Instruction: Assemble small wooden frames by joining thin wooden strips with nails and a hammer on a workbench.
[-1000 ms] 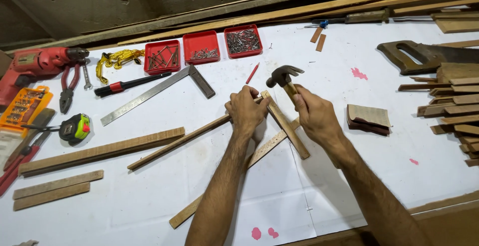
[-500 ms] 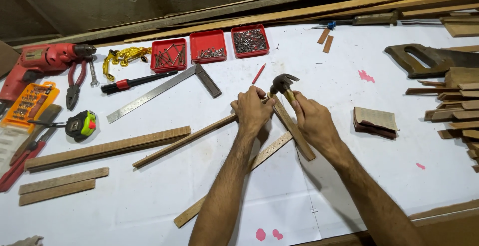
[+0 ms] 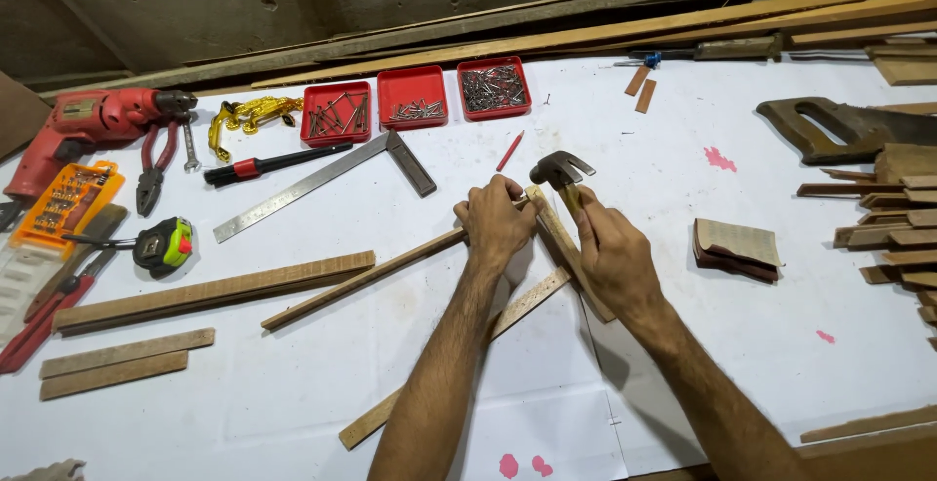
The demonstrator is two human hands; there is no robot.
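Wooden strips (image 3: 363,278) meet in a corner joint at the middle of a white-covered workbench (image 3: 683,364), where a person works with both bare hands. Going left to right: at 9 o'clock of the hands lie a red power drill (image 3: 88,122), an orange case of bits (image 3: 66,201), red-handled pliers (image 3: 151,167) and a tape measure (image 3: 162,245), with three loose wooden battens (image 3: 210,289) below them. At 11 o'clock a steel try square (image 3: 312,183) lies slantwise beneath three red trays of nails and screws (image 3: 417,96), beside a yellow chain (image 3: 246,113) and a red-handled brush (image 3: 268,163).

The left hand (image 3: 496,227) is curled shut over the joint, fingers pressed down on the end of the long strip where it touches a second, shorter strip (image 3: 569,250). A third strip (image 3: 508,310) runs from beneath the joint toward 7 o'clock. Just beside it, the right hand (image 3: 613,259) is wrapped closed around the handle of a claw hammer (image 3: 560,171), whose dark head sits at 12 o'clock of the joint, close above the wood. A red pencil (image 3: 509,150) lies near the hammer head.

At 3 o'clock rest a folded pad of sandpaper (image 3: 736,248), a stack of short wood pieces (image 3: 893,232) and a handsaw (image 3: 844,130).
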